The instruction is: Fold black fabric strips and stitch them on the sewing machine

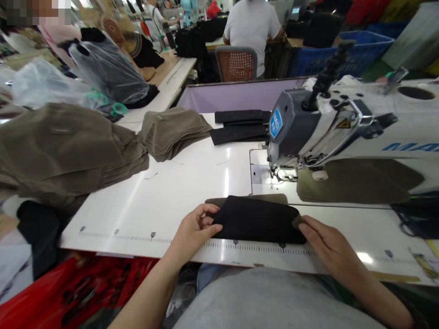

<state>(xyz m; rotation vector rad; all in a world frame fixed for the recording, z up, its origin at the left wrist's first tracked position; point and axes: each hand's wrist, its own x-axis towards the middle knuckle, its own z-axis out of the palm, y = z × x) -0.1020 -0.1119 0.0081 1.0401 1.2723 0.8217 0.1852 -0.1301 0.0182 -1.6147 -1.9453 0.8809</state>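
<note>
A black fabric piece (259, 220) lies at the table's front edge, over an olive piece (274, 198) whose back edge shows behind it. My left hand (199, 226) pinches the black piece's left end between thumb and fingers. At the right end, my right hand (317, 233) grips a corner where a bit of olive cloth is turned up. The sewing machine's needle area (274, 173) is lit, just behind the cloth. More olive cloth (353, 180) lies under the machine arm.
Brown fabric stacks (68, 146) (171, 132) cover the table's left side. Black strips (240, 125) lie behind the machine head (291, 123). A purple partition (236, 96) borders the back. Beyond it, a person (252, 27) sits on a chair near a blue crate (329, 57).
</note>
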